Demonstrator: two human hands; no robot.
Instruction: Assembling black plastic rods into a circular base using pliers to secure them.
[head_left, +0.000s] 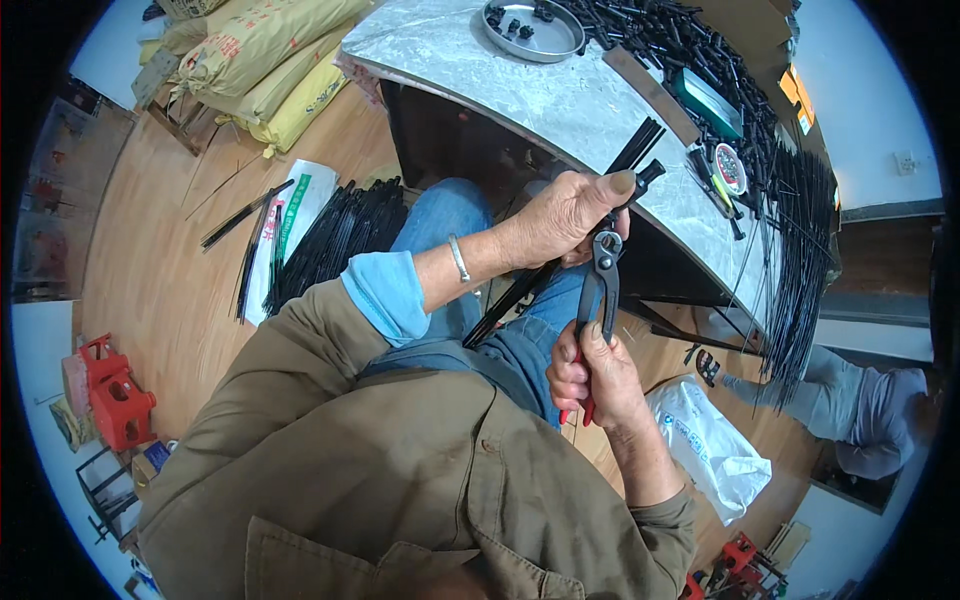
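Observation:
My left hand (572, 215) is closed around a bundle of thin black rods (638, 146) that slants from my lap up past the table edge. The thumb of that hand presses on a short black tubular piece (650, 174) with a flared end. My right hand (598, 375) grips a pair of dark metal pincers (606, 268) with red handles. Their jaws point up and meet the area just under my left fingers; whether they bite on anything is hidden.
A marble-patterned table (450, 55) bears a round metal tray (540, 38), a heap of black tubular pieces (690, 40), a green box (708, 103) and long black rods (800, 250). More rods (335, 235) lie on the floor at left. Filled sacks (270, 65), a white plastic bag (705, 445) and another person (880, 410) surround me.

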